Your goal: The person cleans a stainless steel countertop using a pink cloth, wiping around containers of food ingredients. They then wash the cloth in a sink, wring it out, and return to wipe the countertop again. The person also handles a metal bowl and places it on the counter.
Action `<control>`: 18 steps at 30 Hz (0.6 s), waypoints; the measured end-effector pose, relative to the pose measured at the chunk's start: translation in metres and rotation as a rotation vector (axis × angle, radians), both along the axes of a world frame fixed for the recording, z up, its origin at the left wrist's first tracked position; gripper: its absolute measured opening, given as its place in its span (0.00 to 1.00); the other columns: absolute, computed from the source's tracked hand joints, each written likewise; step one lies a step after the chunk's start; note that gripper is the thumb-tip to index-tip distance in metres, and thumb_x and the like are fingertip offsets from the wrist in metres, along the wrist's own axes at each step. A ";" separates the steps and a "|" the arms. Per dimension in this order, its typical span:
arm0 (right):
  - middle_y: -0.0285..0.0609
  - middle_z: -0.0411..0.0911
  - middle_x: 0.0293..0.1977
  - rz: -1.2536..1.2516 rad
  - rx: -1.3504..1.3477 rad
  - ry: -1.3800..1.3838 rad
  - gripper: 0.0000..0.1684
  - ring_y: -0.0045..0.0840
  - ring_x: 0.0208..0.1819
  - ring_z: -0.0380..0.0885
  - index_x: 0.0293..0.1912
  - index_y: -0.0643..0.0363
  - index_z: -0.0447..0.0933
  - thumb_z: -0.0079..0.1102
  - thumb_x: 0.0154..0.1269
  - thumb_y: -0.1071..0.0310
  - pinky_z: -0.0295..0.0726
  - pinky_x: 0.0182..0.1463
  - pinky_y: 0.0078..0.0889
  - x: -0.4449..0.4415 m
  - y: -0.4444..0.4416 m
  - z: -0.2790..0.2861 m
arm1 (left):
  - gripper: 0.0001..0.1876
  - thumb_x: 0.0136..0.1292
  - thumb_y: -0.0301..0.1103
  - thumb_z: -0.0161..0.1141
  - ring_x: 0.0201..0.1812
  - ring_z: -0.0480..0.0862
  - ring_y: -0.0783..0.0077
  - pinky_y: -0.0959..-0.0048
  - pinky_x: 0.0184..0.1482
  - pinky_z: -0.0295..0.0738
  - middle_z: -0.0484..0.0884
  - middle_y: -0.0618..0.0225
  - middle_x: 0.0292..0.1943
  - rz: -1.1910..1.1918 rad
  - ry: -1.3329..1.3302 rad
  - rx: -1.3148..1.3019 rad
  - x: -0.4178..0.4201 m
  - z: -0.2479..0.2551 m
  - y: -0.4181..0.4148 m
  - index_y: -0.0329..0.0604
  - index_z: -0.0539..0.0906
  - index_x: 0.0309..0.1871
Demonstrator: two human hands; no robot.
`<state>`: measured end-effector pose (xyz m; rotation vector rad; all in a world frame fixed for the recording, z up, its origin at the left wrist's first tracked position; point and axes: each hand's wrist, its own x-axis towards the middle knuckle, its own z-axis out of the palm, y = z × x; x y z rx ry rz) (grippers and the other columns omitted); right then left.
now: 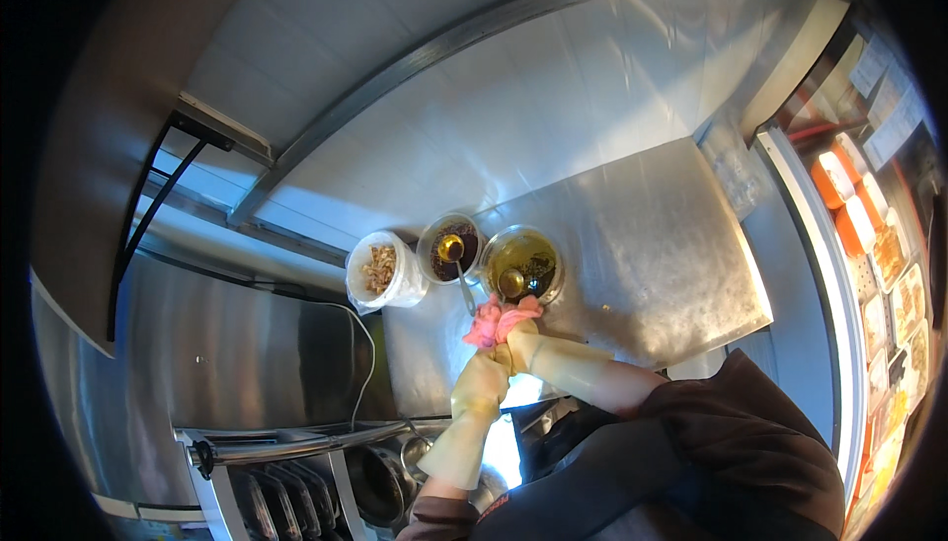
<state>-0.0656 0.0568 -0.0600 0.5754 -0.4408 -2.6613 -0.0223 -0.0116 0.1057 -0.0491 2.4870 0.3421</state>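
Pale rubber gloves cover both my hands, which are close together over the front of a stainless steel worktop [629, 245]. My left hand [480, 378] and my right hand [522, 346] grip a bunched pink cloth [485, 322] between them. Just beyond the cloth stands a round container of yellow-green oil [544, 252], with a ladle's bowl [511, 283] in it. Left of that is a tub of dark red, flaky contents [442, 268]. A second ladle [451, 248] lies over this tub, its handle pointing towards the cloth. My fingertips are partly hidden.
A white bucket [411, 282] holding brown pieces stands at the worktop's left end. A white cable [369, 356] hangs beside it. Below left are a rack of black trays [285, 500] and a dark pan [378, 485]. Food containers [881, 319] line the right side behind a ledge.
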 end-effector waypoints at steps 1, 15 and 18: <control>0.35 0.74 0.36 -0.001 -0.090 -0.035 0.05 0.31 0.39 0.77 0.39 0.48 0.75 0.58 0.62 0.65 0.78 0.41 0.35 0.007 -0.004 0.004 | 0.25 0.76 0.53 0.45 0.42 0.88 0.45 0.56 0.48 0.80 0.88 0.46 0.39 0.000 0.033 -0.040 -0.002 -0.013 -0.007 0.42 0.87 0.47; 0.45 0.81 0.38 0.551 2.866 0.894 0.07 0.37 0.45 0.81 0.39 0.52 0.78 0.56 0.64 0.62 0.82 0.46 0.39 0.013 0.023 0.018 | 0.26 0.75 0.57 0.50 0.24 0.78 0.74 0.68 0.34 0.72 0.81 0.71 0.22 0.173 -0.116 0.101 0.000 0.012 -0.009 0.47 0.88 0.36; 0.45 0.82 0.38 0.580 2.909 1.000 0.17 0.38 0.44 0.82 0.43 0.54 0.80 0.64 0.57 0.56 0.81 0.49 0.38 0.010 0.035 0.014 | 0.23 0.76 0.53 0.48 0.27 0.81 0.67 0.65 0.39 0.74 0.86 0.66 0.29 0.147 -0.104 0.141 0.008 0.007 -0.004 0.48 0.88 0.39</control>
